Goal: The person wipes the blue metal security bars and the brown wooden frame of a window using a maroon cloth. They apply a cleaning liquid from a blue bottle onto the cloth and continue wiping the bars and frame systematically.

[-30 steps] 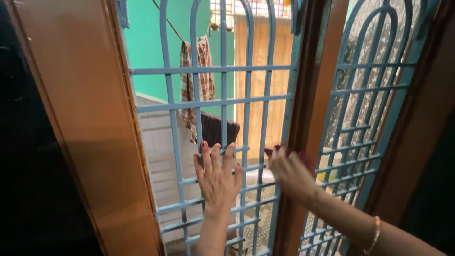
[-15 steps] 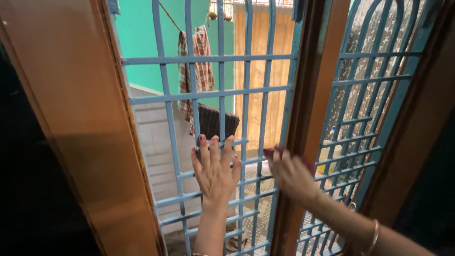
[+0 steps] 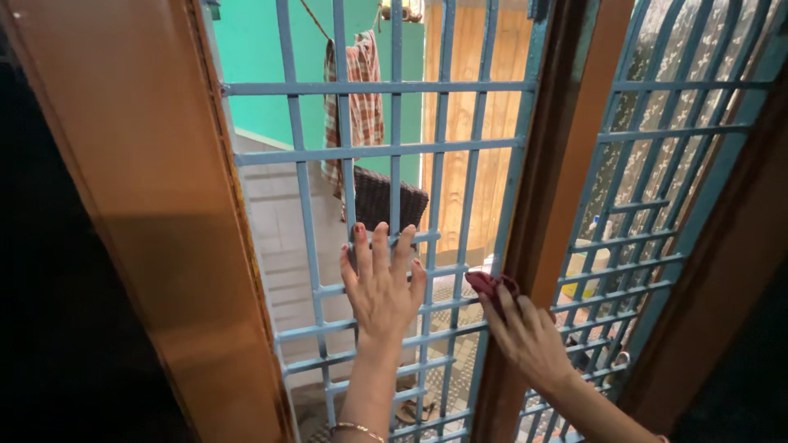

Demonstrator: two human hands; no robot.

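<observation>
Two hands at a blue window grille

Left hand lies flat, fingers spread, on the grille; right hand presses a maroon cloth against the grille's edge bar.

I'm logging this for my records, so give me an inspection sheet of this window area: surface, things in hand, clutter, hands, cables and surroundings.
Surface: blue metal window grille, left panel; brown frame post beside it.
Job's things: dark red cloth pressed against the grille's right edge by the post.
Clutter: nothing seen on the grille itself.
Hands: left hand flat on the bars, fingers spread; right hand over the cloth.
Cables: a line outside carries a checked cloth; no cables seen.
Surroundings: green wall, dark wicker chair, sandals on the floor outside, second grille panel at right.
</observation>
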